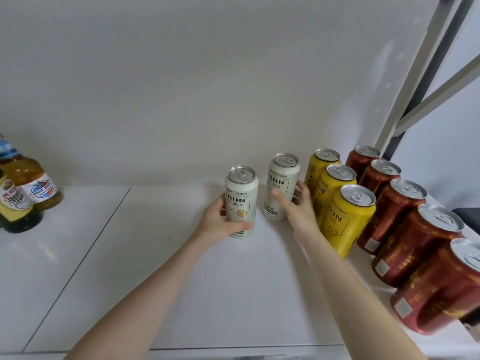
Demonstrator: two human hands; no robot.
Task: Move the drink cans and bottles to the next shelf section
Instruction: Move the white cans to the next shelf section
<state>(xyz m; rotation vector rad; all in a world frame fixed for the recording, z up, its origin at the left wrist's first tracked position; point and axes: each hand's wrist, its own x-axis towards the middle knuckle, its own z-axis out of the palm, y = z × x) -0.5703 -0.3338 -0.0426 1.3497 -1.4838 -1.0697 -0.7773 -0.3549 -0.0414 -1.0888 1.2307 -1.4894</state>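
Two white beer cans stand upright on the white shelf (181, 281). My left hand (220, 224) is wrapped around the nearer white can (241, 196). My right hand (298, 209) grips the farther white can (281, 183), which stands next to a row of three yellow cans (345, 216). To the right of those is a row of several red cans (405, 224). Both held cans look close to the shelf surface; whether they touch it I cannot tell.
Glass bottles (23, 193) with labels stand at the far left, past a seam (78, 263) in the shelf. A white back wall closes the shelf. Grey metal frame posts (415, 81) rise at the right.
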